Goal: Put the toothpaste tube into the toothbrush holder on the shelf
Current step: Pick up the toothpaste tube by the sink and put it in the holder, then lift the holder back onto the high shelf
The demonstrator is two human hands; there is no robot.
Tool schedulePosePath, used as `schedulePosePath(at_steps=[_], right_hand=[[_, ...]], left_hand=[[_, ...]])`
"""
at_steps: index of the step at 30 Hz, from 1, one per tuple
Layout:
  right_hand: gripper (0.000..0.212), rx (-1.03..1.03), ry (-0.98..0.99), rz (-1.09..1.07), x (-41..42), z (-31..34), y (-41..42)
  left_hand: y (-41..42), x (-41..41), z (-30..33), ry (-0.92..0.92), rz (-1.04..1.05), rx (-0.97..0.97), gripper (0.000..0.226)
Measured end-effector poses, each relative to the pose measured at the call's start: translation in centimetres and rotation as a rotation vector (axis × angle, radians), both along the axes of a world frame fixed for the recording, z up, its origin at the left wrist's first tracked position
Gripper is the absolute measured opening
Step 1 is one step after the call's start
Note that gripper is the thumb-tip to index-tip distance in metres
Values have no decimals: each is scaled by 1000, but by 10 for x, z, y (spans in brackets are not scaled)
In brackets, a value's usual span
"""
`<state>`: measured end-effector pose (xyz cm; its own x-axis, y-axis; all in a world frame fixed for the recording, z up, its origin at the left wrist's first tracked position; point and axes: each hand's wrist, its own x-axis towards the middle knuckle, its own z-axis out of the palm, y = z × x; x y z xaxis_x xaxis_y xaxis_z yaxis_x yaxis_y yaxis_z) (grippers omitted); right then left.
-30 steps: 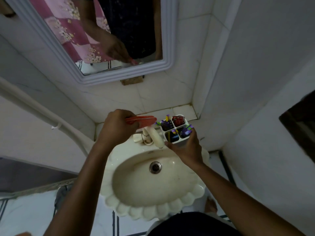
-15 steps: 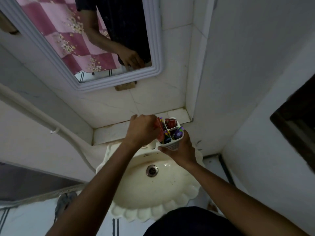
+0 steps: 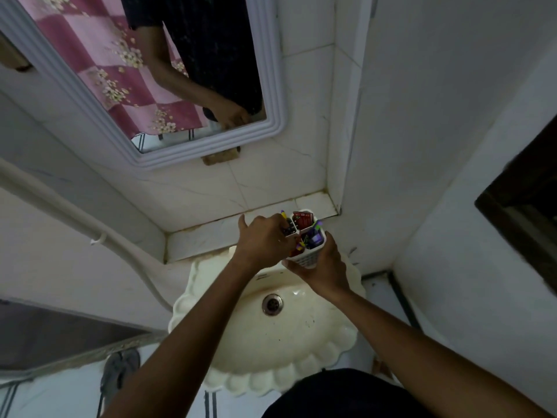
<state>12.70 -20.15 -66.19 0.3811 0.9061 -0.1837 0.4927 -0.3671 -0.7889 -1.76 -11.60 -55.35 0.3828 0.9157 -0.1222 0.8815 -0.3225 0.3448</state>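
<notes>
Your right hand (image 3: pixel 324 268) is wrapped around the lower part of the white toothbrush holder (image 3: pixel 307 260), cupping it from below and from the right side, so the holder sits lifted above the back rim of the sink (image 3: pixel 271 351) and just in front of the tiled shelf (image 3: pixel 211 239). The holder is split into compartments: the far one carries a red packet (image 3: pixel 303 220), the right one holds purple and dark items (image 3: pixel 313 236), and a toothbrush with a yellow and purple tip (image 3: pixel 284 213) pokes up at the left.

Your left hand (image 3: pixel 265 241) is curled closed over the left side of the holder, with the fingers pressed down into the near-left compartment. A sliver of the red-orange toothpaste tube (image 3: pixel 295 252) shows just below those fingers, inside that near compartment. Most of the tube is hidden by your hand, so you cannot tell how deep it sits or whether the fingers grip it or only rest on it.

Above the shelf, the mirror (image 3: pixel 180 146) on the tiled wall reflects your arm and a pink checked cloth with flowers. A pale pipe (image 3: pixel 75 218) runs along the wall at the left.
</notes>
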Motion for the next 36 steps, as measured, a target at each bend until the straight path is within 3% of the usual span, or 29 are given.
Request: schedulePosePath(at_steps=[6,10,18,26,36], right_hand=[[151,9,-105,-64,-9,-4,0],[152,69,-119,-113,-16,-6,9],[139,190,137,-193,-16,-12,18],[127,364,82,-202,10,61,20],[120,799,134,-124,61,250,37]], left_hand=[[-1,-1,-6,-22,-9,23,29],[-3,-12,-10,-179,65,120,26],[4,-56,-17,-298,114,211,45],[-7,-49,20,-328,159,309,53],[-6,-20,174,-364,195,664,56]])
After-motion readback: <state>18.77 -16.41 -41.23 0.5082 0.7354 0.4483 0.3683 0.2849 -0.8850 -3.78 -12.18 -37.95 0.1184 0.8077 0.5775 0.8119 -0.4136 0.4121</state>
